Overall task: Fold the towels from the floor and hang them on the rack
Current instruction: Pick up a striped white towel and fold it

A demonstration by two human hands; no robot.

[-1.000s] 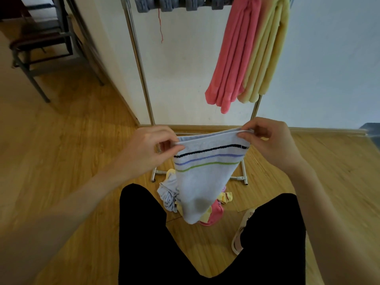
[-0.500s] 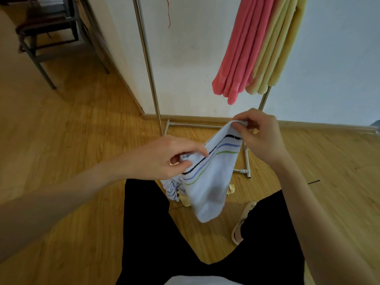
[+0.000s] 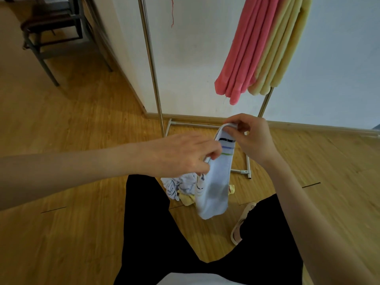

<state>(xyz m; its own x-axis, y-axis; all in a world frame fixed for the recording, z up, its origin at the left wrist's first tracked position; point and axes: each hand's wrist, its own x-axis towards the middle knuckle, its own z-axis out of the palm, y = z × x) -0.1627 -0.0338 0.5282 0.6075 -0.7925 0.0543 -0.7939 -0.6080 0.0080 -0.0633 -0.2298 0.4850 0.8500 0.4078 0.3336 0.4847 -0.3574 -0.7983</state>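
Head view: left hand [image 3: 185, 155] pinches the near edge of a white striped towel [image 3: 213, 177]; right hand [image 3: 248, 136] grips its top fold. Towel hangs between the knees, above a heap of towels [image 3: 181, 188] on the floor [image 3: 82, 140]. Rack [image 3: 152, 64] behind carries a pink towel [image 3: 240, 54] and a yellow towel [image 3: 281, 50].

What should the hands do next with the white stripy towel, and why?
Probably bring the left hand across to meet the right hand, closing the fold. Both hands pinch the top edge of the white towel with black, purple and green stripes, which hangs narrow and half folded. Then it could join the pink towel on the metal rack.
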